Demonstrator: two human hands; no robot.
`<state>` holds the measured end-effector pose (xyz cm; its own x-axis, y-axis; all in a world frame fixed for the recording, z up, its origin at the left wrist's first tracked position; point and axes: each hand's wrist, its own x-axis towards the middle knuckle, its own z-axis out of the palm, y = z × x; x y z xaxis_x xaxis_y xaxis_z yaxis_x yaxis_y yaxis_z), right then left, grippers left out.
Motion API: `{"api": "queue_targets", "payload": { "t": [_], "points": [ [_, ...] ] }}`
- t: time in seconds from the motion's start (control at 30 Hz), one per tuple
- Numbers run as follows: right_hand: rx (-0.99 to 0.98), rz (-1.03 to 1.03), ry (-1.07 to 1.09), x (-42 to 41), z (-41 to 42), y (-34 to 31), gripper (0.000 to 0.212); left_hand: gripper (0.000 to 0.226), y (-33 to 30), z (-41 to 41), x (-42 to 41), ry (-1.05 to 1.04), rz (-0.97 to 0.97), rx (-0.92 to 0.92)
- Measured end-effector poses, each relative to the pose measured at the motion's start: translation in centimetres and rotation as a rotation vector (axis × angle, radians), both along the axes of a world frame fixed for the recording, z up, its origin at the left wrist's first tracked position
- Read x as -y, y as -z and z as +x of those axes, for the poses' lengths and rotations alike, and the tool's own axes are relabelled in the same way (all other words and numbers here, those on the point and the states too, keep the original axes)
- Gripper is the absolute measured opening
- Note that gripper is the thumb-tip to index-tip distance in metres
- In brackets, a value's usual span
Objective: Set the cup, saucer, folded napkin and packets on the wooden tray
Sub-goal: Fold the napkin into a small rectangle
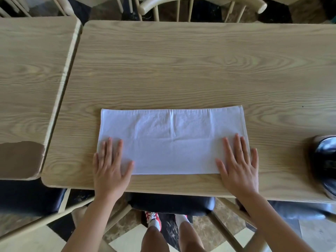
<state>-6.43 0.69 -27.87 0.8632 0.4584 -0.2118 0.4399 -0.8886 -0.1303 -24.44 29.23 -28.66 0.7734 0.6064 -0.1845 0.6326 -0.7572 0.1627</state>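
A white napkin, folded into a long rectangle, lies flat near the front edge of the wooden table. My left hand rests palm down on its left end, fingers spread. On the right end lies my right hand, also flat with fingers apart. Neither hand holds anything. At the far right edge a shiny black rounded object sits on something pale and is cut off by the frame, so I cannot tell what it is. No tray or packets are in view.
A second wooden table stands close on the left, with a worn brown patch at its near corner. Pale wooden chairs stand behind the table, and a dark-seated chair is below its front edge.
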Motion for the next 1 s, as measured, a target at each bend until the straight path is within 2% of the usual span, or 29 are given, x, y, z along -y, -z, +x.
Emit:
{"api": "queue_targets", "payload": {
  "t": [0.1,0.23,0.3,0.4,0.5,0.63,0.83,0.9,1.0],
  "points": [
    [0.021,0.105,0.110,0.0,0.0,-0.6,0.065,0.070,-1.4,1.7,2.2,-0.009,-0.040,0.042],
    [0.039,0.225,0.315,0.4,-0.1,-2.1,0.068,0.064,-2.4,5.0,8.7,0.230,-0.093,0.106],
    [-0.054,0.287,0.399,0.7,-0.1,-2.8,0.066,0.064,-1.4,5.8,11.8,0.298,-0.114,0.086],
    [-0.224,0.397,0.559,1.0,0.6,-3.6,0.052,0.064,0.2,6.1,13.5,0.295,-0.085,0.040],
    [-0.238,0.467,0.635,1.3,1.9,-3.7,0.040,0.064,0.7,6.0,13.4,0.313,-0.055,0.043],
    [-0.339,0.682,0.812,1.2,3.1,-3.7,0.026,0.064,0.4,6.0,13.5,0.320,-0.071,0.037],
    [-0.555,0.900,0.881,0.8,4.4,-4.7,0.012,0.060,0.0,4.8,13.9,0.307,-0.140,0.016],
    [-0.609,0.955,0.825,0.2,4.3,-5.5,0.013,0.064,-0.5,4.6,14.1,0.245,-0.250,0.126],
    [-0.673,1.022,0.724,-1.3,3.6,-7.0,0.019,0.055,-3.1,5.9,13.6,-0.016,-0.658,0.360]
  ]
}}
